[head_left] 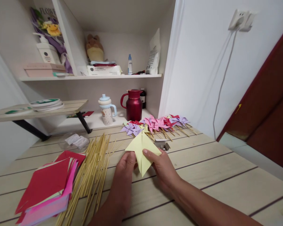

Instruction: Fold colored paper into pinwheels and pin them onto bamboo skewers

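Between my two hands is a sheet of pale yellow paper (136,149), creased down the middle, with several pointed corners. My left hand (124,171) pinches its lower left side, the thumb near the edge. From the right, my right hand (163,168) grips it, thumb lying flat across the front and the other fingers behind, mostly hidden. Just beyond the paper lie finished paper pinwheels (155,124) in pink, purple and red on thin sticks. A small open metallic-looking box (162,144) sits behind my right hand.
To the left lie a loose bundle of bamboo sticks (91,175) and a stack of coloured paper (44,185). Behind them is a clear plastic container (74,141) with white packets. A red jug (134,105) and a sippy cup (107,110) stand at the back, beside a small raised stand (72,105).
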A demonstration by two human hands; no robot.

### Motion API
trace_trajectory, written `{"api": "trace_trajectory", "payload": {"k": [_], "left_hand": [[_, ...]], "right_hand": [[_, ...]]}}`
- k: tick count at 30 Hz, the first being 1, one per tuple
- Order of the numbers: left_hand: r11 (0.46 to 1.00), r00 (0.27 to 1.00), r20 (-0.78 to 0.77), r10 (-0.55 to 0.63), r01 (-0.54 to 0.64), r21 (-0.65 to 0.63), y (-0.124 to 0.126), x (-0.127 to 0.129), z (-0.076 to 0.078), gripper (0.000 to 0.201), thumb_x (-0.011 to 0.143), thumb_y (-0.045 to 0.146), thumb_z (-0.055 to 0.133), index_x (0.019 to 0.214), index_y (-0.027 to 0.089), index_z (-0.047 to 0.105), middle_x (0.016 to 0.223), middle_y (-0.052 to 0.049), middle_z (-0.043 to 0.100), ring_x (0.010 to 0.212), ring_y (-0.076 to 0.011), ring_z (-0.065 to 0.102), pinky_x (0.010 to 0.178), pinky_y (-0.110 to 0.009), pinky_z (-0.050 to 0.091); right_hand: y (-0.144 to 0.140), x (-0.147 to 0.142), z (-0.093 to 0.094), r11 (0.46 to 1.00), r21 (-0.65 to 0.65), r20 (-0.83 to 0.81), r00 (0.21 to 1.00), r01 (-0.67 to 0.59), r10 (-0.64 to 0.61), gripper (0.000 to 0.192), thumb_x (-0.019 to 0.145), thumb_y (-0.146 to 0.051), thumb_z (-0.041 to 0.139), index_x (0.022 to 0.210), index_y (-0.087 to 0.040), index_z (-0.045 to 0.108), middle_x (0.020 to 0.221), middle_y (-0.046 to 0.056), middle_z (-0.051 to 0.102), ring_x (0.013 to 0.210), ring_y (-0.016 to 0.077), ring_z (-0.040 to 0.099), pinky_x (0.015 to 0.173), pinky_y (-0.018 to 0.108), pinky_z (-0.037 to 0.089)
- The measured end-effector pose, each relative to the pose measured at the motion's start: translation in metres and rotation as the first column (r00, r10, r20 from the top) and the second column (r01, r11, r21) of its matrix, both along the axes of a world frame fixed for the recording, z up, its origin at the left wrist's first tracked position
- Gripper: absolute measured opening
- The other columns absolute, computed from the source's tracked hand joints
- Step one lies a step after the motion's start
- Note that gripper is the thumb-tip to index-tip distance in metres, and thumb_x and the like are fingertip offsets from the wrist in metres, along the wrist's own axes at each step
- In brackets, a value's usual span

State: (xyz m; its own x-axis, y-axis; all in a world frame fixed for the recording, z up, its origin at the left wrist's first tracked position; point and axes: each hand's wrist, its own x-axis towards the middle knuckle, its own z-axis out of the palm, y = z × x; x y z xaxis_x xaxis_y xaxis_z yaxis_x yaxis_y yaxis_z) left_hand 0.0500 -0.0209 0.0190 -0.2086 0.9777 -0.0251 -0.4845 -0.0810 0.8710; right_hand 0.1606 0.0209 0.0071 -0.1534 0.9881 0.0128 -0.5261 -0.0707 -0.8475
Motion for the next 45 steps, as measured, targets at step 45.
{"api": "trace_trajectory", "payload": {"k": [45], "left_hand": [[0.99, 0.978, 0.182, 0.097, -0.076, -0.115, 0.004, -0.033, 0.002, 0.03, 0.06, 0.03, 0.085, 0.079, 0.012, 0.069, 0.076, -0.007, 0.075, 0.068, -0.0175, 0.068, 0.06, -0.025, 0.049]], "right_hand": [[-0.003, 0.002, -0.007, 0.749, 0.62, 0.6, 0.755, -0.232, -0.263, 0.022, 0.082, -0.019, 0.067, 0.098, -0.029, 0.078, 0.075, 0.003, 0.058, 0.07, 0.0191, 0.058, 0.062, 0.03, 0.046]]}}
